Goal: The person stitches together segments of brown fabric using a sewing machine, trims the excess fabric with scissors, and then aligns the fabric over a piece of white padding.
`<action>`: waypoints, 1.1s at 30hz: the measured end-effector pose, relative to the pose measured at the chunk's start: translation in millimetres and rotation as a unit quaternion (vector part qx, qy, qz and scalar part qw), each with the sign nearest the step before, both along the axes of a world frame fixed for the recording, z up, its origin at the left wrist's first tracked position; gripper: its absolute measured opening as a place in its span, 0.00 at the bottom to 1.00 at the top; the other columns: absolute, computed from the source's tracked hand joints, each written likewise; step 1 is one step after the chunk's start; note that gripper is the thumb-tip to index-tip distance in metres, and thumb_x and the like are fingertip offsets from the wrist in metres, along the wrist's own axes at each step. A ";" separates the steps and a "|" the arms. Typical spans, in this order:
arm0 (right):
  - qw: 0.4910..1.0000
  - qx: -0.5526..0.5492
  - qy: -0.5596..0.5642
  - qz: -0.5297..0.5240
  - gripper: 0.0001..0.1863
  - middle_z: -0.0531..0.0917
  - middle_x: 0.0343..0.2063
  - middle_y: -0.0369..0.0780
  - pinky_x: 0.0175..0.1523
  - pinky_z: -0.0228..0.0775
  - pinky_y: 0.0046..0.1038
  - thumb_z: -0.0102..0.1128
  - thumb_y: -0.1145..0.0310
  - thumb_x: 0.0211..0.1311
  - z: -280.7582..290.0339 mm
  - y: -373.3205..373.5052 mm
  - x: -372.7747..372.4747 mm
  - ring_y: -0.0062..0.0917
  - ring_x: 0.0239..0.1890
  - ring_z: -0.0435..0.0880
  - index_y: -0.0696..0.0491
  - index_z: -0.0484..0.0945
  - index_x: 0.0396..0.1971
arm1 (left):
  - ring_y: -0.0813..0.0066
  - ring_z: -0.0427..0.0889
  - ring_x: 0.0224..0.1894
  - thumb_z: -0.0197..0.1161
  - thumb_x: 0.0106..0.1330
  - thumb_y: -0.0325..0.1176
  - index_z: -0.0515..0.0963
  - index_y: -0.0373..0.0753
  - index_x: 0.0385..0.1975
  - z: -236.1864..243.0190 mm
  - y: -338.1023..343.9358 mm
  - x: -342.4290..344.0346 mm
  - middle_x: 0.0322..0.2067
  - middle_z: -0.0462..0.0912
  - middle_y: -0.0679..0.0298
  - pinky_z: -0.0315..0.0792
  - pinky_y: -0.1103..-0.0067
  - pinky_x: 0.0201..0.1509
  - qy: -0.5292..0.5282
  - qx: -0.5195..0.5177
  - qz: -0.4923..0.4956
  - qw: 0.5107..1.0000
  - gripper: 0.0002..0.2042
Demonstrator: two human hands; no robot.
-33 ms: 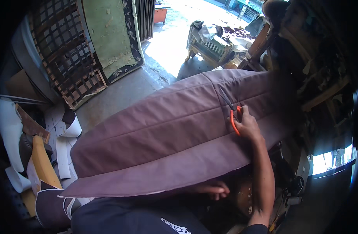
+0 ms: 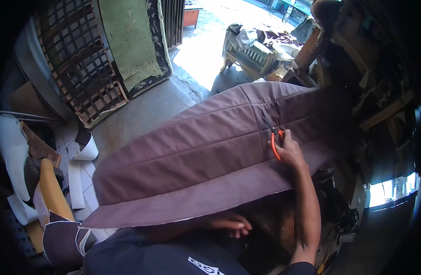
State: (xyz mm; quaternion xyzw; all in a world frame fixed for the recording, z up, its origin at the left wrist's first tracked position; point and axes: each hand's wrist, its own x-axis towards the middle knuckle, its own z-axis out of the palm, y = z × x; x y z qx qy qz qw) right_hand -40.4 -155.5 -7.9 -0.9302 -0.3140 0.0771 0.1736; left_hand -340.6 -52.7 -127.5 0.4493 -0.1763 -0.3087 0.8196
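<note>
A long maroon quilted upholstery panel [image 2: 183, 162] stretches across the middle of the head view, with stitched seams and a flap along its near side. My right hand [image 2: 287, 149] grips scissors [image 2: 275, 142] by their orange handles; the dark blades point up-left over the panel's cross seam. Below the panel's near edge, in shadow, my left hand [image 2: 235, 225] has loosely bent fingers apart and nothing visible in them. Its forearm is partly hidden by the panel.
Slatted webbed frame [image 2: 86, 78] and green board [image 2: 132, 46] stand upright at back left. Scraps and yellow foam [image 2: 54, 188] lie at left. A furniture frame [image 2: 247, 57] piled with material stands beyond the panel; dark wooden frames [image 2: 384, 110] crowd the right, above a black machine [image 2: 345, 215].
My left hand has moved left, under the panel's edge. The scissors and right hand sit slightly lower. The panel's left part has shifted slightly to the right.
</note>
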 end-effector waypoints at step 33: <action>0.914 0.359 0.021 0.190 0.32 0.84 0.49 0.56 0.58 0.75 0.43 0.73 0.54 0.62 -56.2 228.3 -61.2 0.50 0.55 0.84 0.58 0.68 0.56 | 0.74 0.82 0.41 0.57 0.77 0.38 0.78 0.31 0.53 190.5 528.7 -348.0 0.44 0.85 0.57 0.76 0.73 0.47 0.085 0.649 0.718 0.237 0.16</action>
